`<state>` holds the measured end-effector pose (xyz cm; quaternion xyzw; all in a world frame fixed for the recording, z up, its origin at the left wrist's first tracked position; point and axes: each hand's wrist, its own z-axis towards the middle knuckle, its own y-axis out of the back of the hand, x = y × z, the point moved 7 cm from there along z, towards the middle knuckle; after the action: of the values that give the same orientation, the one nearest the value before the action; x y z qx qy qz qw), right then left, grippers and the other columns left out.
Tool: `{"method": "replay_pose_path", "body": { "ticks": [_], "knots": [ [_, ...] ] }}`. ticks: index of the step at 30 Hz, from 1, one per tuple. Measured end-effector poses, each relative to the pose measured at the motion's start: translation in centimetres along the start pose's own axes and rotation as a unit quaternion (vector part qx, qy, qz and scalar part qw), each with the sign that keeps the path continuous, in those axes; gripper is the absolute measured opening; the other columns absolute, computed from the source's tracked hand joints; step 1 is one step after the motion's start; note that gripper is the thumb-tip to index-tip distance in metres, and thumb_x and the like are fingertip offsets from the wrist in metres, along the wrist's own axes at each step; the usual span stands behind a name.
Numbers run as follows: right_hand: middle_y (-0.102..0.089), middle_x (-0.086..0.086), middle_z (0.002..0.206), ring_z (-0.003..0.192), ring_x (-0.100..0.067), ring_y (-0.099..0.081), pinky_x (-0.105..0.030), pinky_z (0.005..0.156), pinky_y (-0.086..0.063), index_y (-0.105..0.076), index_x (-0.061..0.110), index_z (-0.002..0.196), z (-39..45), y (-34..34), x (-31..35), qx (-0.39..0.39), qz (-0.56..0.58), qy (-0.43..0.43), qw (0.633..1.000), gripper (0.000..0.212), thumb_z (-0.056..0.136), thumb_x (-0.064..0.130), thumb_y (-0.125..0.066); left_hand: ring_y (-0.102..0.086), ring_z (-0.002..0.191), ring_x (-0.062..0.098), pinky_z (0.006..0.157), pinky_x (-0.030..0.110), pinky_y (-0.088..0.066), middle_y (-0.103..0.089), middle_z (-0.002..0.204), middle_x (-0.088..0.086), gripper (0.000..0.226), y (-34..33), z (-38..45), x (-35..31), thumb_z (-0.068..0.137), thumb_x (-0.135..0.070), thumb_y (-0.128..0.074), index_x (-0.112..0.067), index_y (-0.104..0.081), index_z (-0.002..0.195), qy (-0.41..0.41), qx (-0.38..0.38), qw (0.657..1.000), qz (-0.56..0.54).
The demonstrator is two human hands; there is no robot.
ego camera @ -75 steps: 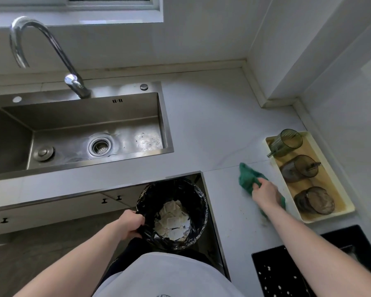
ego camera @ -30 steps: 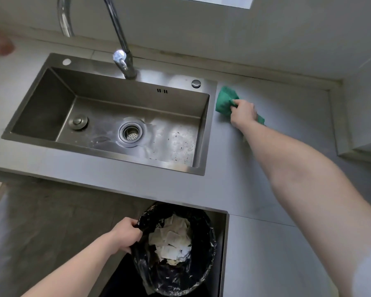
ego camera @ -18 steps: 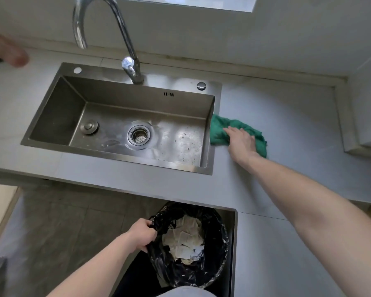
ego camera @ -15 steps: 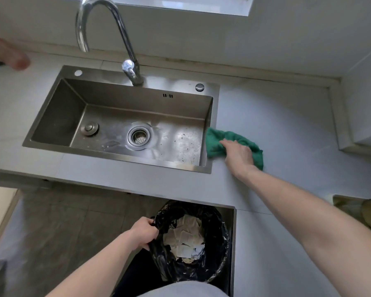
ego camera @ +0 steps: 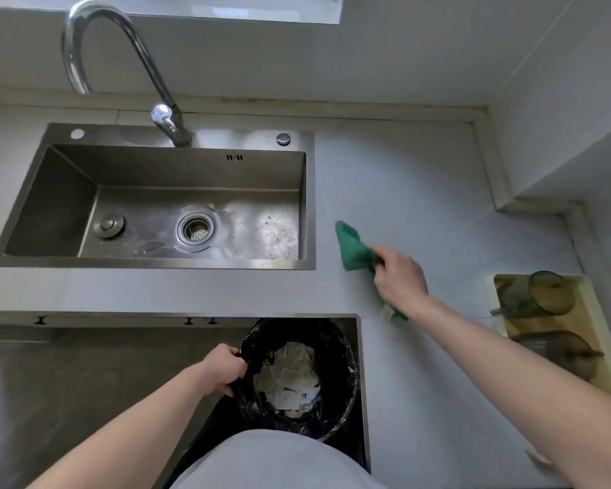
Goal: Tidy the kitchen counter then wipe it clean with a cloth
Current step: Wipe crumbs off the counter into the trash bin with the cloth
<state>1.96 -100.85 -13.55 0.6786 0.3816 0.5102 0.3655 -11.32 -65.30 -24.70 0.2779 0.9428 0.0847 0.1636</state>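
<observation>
The sink (ego camera: pixel 156 206) is set into the bench (ego camera: pixel 403 178) at the left, with the faucet (ego camera: pixel 163 118) behind its basin. Right of the sink, the cloth (ego camera: pixel 353 254) lies on the bench under the right hand (ego camera: pixel 399 273). Farther right, against the wall, a tray (ego camera: pixel 593 312) holds two cups (ego camera: pixel 544 294) lying on their sides. In front of the sink, below the bench edge, the left hand (ego camera: pixel 223 368) grips the left rim of a lined bin (ego camera: pixel 336 347) holding paper scraps (ego camera: pixel 290 379).

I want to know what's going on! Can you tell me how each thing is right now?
Green cloth: bunched, held on the counter.
Right hand: grips the cloth.
Left hand: grips the bin bag's rim.
Bin: open, paper scraps inside.
Sink: no dishes, drain unplugged.
Tap: no water running.
Cups: lying on their sides in a tray.
</observation>
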Motion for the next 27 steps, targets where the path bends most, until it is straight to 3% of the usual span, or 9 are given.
{"method": "replay_pose_path", "body": {
  "ticks": [5, 9, 13, 17, 27],
  "knots": [
    [-0.069, -0.013, 0.124, 0.109, -0.041, -0.061, -0.042, 0.09, -0.05, -0.061, 0.032, 0.136, 4.4, 6.4, -7.7, -0.088, -0.036, -0.114, 0.989, 0.049, 0.096, 0.007, -0.047, -0.072, 0.066, 0.027, 0.048, 0.029, -0.056, -0.068, 0.083, 0.015, 0.021, -0.3, 0.5, 0.1, 0.081, 0.001, -0.05, -0.003, -0.067, 0.093, 0.003, -0.008, 1.0, 0.01],
    [-0.062, -0.018, 0.135, 0.122, -0.041, -0.057, -0.041, 0.1, -0.047, -0.057, 0.026, 0.141, 5.2, 5.3, -13.6, -0.025, -0.082, -0.201, 0.976, 0.052, 0.094, 0.006, -0.049, -0.072, 0.067, 0.027, 0.05, 0.03, -0.056, -0.069, 0.086, 0.015, 0.024, -0.5, 0.9, 0.4, 0.08, 0.0, -0.051, -0.003, -0.067, 0.097, 0.004, -0.009, 1.0, 0.015],
    [-0.026, -0.008, 0.166, 0.145, -0.034, -0.037, -0.041, 0.116, -0.033, -0.036, 0.021, 0.156, 4.4, 1.4, -15.6, 0.035, -0.073, -0.233, 0.969, 0.058, 0.099, 0.015, -0.049, -0.073, 0.063, 0.026, 0.05, 0.031, -0.058, -0.069, 0.081, 0.014, 0.021, -0.7, 1.1, 0.3, 0.082, 0.002, -0.049, -0.001, -0.068, 0.09, 0.0, -0.008, 1.0, 0.001],
    [-0.025, -0.001, 0.166, 0.146, -0.03, -0.036, -0.04, 0.116, -0.033, -0.037, 0.027, 0.156, 3.5, -0.5, -14.3, 0.027, -0.071, -0.219, 0.973, 0.061, 0.097, 0.014, -0.05, -0.076, 0.071, 0.033, 0.058, 0.042, -0.063, -0.071, 0.089, 0.021, 0.025, -0.9, 1.5, 0.8, 0.078, 0.002, -0.049, 0.001, -0.07, 0.093, 0.0, -0.001, 1.0, -0.016],
    [-0.038, 0.009, 0.16, 0.142, -0.024, -0.043, -0.036, 0.117, -0.037, -0.051, 0.034, 0.147, 0.2, -5.9, -4.7, 0.041, -0.051, -0.09, 0.994, 0.072, 0.085, -0.002, -0.052, -0.075, 0.076, 0.033, 0.056, 0.037, -0.062, -0.072, 0.093, 0.02, 0.024, -0.9, 0.7, 1.1, 0.079, 0.002, -0.05, -0.003, -0.072, 0.09, -0.003, -0.011, 1.0, -0.021]
  ]
}}
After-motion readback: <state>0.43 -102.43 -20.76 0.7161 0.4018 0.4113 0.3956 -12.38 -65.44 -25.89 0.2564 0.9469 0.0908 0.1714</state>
